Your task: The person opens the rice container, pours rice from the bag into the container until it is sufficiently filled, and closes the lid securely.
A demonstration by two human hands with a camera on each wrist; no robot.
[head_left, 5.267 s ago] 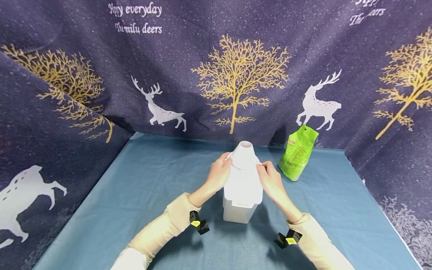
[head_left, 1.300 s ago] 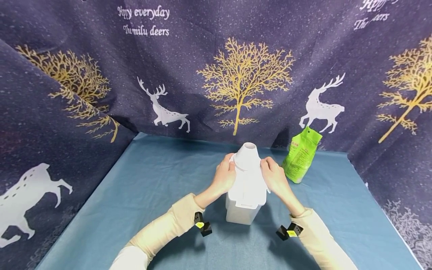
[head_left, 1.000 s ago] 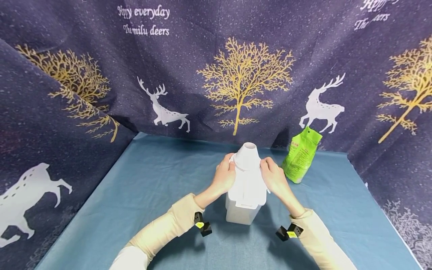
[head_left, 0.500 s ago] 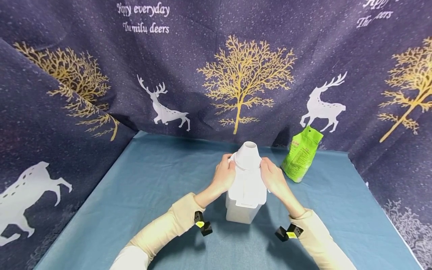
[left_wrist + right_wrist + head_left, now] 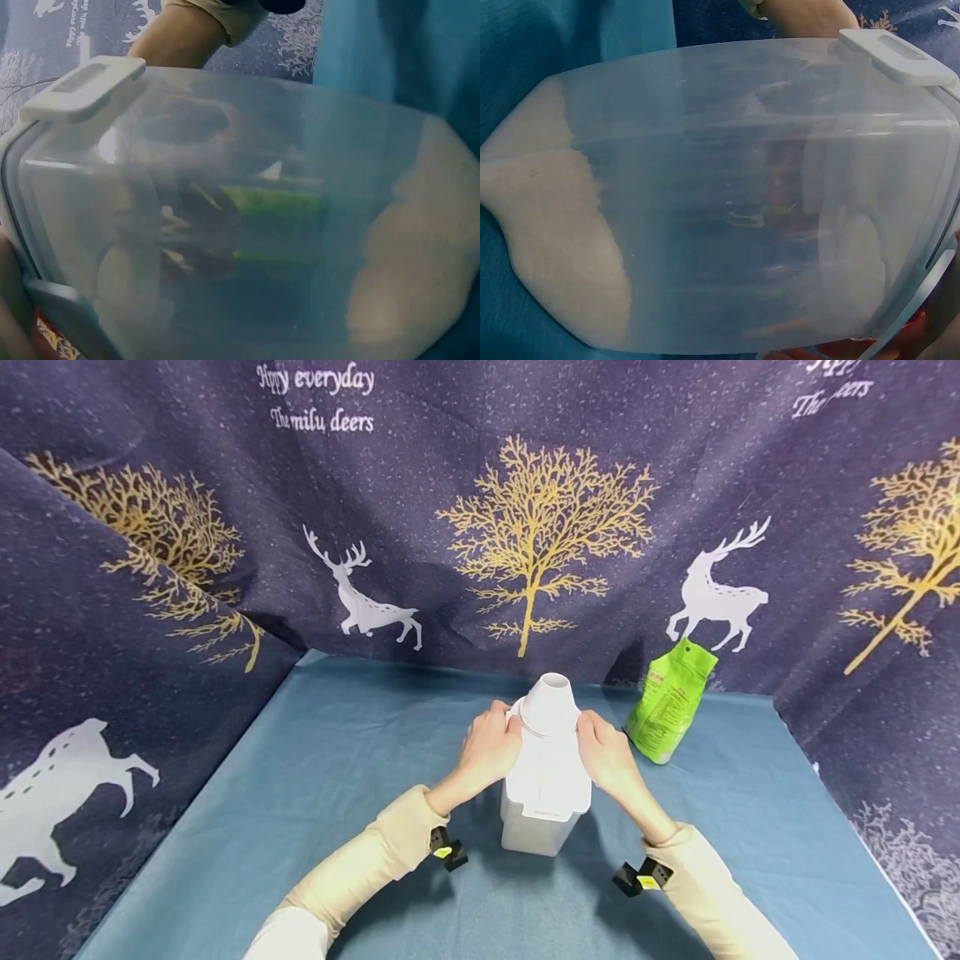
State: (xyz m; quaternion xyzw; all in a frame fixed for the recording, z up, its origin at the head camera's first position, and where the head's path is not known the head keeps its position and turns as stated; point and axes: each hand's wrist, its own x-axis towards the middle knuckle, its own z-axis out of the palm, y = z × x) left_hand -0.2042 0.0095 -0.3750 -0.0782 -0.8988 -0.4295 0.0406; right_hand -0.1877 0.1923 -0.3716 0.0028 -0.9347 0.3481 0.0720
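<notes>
On the blue tablecloth (image 5: 315,793) stands one clear plastic container (image 5: 537,827) with one white lid (image 5: 547,768) and one white funnel (image 5: 550,706) on top. One green pouch (image 5: 670,700) stands at its 2 o'clock. Two hands are in view: one left hand (image 5: 487,752) at the container's 9 o'clock and one right hand (image 5: 606,756) at its 3 o'clock.

Green bag's (image 5: 669,700) print too small to read

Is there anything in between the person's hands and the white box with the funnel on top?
Nothing visible. The left hand and the right hand already touch the two sides of the see-through plastic container with the white lid, just under the white cone-shaped funnel. The green pouch stands off to the right, apart from them.
</notes>
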